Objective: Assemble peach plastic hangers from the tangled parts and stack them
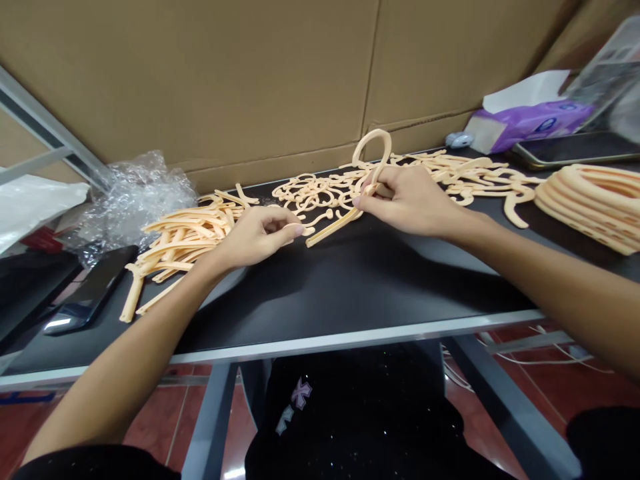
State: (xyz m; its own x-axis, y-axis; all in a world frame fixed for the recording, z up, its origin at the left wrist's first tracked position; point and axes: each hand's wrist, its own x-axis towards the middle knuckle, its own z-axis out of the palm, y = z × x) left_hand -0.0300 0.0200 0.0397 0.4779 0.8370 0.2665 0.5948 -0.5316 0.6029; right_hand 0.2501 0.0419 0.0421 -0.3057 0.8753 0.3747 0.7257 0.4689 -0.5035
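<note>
Inspecting a peach plastic hanger (334, 224) pinched in my right hand (410, 200)

My right hand is almost closed, thumb and fingers gripping the hanger's neck, with the looped hook rising above my fingers and the flat straight arm slanting down toward my left hand (255, 237). The hanger looks smooth, moulded and matte. My left hand is half curled at a small peach plastic piece (309, 231); I cannot tell whether it has hold. Left of that hand lies a heap of straight hanger bars (183, 233). Behind both hands sprawls a tangle of hooks (310, 193). Right of my right hand sit stacked looped hangers (590, 208), all on a black tabletop (350, 287). Beyond, a purple tissue pack (530, 123) has no readable label.
</note>
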